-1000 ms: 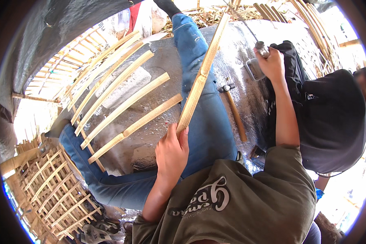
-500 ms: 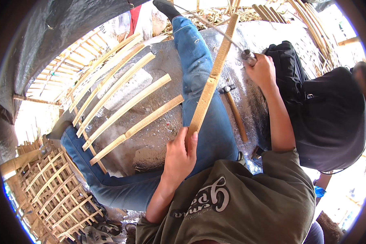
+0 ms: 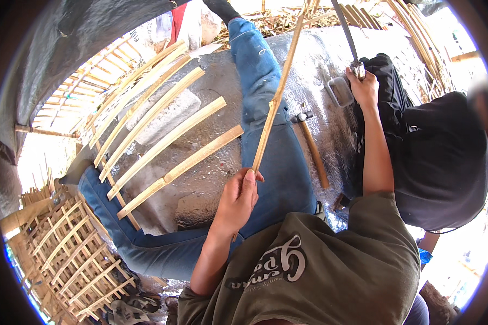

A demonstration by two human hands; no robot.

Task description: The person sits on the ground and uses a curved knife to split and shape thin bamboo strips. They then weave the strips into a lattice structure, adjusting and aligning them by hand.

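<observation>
My left hand (image 3: 237,196) is closed round the lower part of a long bamboo strip (image 3: 275,103), which slants up and away over my outstretched leg with its narrow edge toward me. In my right hand (image 3: 365,90) is the handle of a long-bladed knife (image 3: 346,31). Its blade points away from me, to the right of the strip and apart from it. A hammer (image 3: 313,151) with a wooden handle lies beside my thigh, between the two hands. Just left of my right hand sits a clear rectangular frame or container (image 3: 339,92).
Several bamboo strips (image 3: 171,129) lie in a row on a crosspiece at my left. A woven bamboo panel (image 3: 76,254) stands lower left. Flat stone-like blocks (image 3: 203,211) rest between my legs. A black bag (image 3: 439,157) is close by my right arm; bamboo scraps (image 3: 222,38) lie beyond.
My right hand has moved right and slightly away, and the knife blade has swung off the strip to point away from me. The left hand has turned the strip edge-on.
</observation>
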